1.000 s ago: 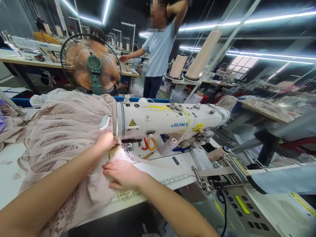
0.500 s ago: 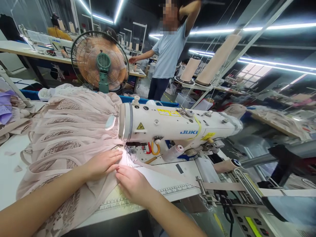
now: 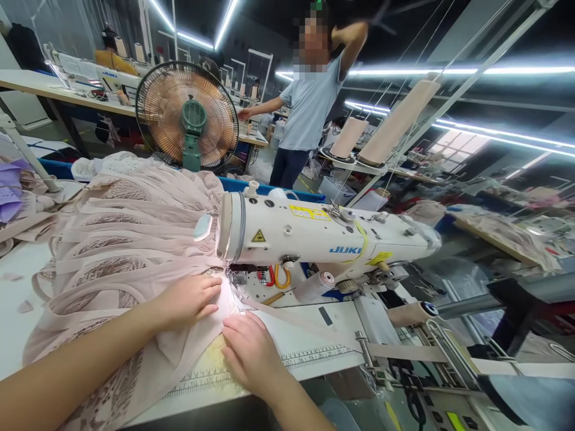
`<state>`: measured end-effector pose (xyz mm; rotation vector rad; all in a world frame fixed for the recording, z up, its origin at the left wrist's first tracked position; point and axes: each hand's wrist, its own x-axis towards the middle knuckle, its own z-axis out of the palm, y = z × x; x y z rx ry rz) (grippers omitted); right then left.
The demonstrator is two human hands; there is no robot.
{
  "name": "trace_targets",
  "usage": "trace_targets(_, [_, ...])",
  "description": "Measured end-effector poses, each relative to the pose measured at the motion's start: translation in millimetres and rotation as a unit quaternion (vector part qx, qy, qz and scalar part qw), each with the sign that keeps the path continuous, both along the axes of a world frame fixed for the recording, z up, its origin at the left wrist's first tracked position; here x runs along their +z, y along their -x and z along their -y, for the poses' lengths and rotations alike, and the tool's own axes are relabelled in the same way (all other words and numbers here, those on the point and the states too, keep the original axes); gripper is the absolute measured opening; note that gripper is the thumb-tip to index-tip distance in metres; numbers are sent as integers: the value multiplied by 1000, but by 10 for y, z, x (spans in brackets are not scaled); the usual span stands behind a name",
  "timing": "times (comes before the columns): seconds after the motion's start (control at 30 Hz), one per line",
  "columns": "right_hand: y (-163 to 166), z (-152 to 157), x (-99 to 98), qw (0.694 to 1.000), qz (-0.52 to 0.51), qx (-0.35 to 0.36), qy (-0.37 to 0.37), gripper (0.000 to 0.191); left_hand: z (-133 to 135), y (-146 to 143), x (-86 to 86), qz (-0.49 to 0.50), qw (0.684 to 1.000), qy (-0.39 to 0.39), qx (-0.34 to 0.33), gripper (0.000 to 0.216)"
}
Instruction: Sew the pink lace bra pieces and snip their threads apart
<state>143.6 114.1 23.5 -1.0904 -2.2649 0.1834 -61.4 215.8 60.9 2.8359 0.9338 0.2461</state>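
A white Juki sewing machine (image 3: 314, 236) stands on the white table (image 3: 314, 335). Pale pink fabric with lace panels (image 3: 121, 239) is heaped to its left and runs under the needle end. My left hand (image 3: 191, 297) lies flat on the fabric just in front of the needle, fingers together. My right hand (image 3: 251, 353) presses flat on the fabric edge and the printed ruler strip beside it. A narrow pink tape (image 3: 296, 316) runs from the needle area to the right.
A green and orange fan (image 3: 187, 117) stands behind the fabric heap. A person in a light blue shirt (image 3: 308, 105) stands beyond the machine. Thread cones (image 3: 395, 123) sit on a stand. Red and yellow scissors (image 3: 276, 276) lie under the machine arm. A tape feeder (image 3: 404, 353) is at the right.
My left hand came back from the needle end and flattened on the fabric. My right hand slid slightly right and nearer. The view shifted left.
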Motion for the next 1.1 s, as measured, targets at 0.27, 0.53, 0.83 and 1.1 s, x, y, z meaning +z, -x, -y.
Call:
trace_targets(0.27, [-1, -18, -113, 998, 23, -53, -11, 31, -123, -74, -91, 16, 1000, -10, 12, 31])
trace_targets(0.53, [-3, -18, -141, 998, 15, -64, -13, 33, -89, -91, -89, 22, 999, -23, 21, 25])
trace_targets(0.83, [-12, -22, -99, 997, 18, -64, -27, 32, -96, -122, -70, 21, 999, -13, 30, 25])
trace_targets(1.1, [-19, -29, -57, 998, 4, -58, -33, 32, -107, -141, -73, 3, 999, -9, 36, 28])
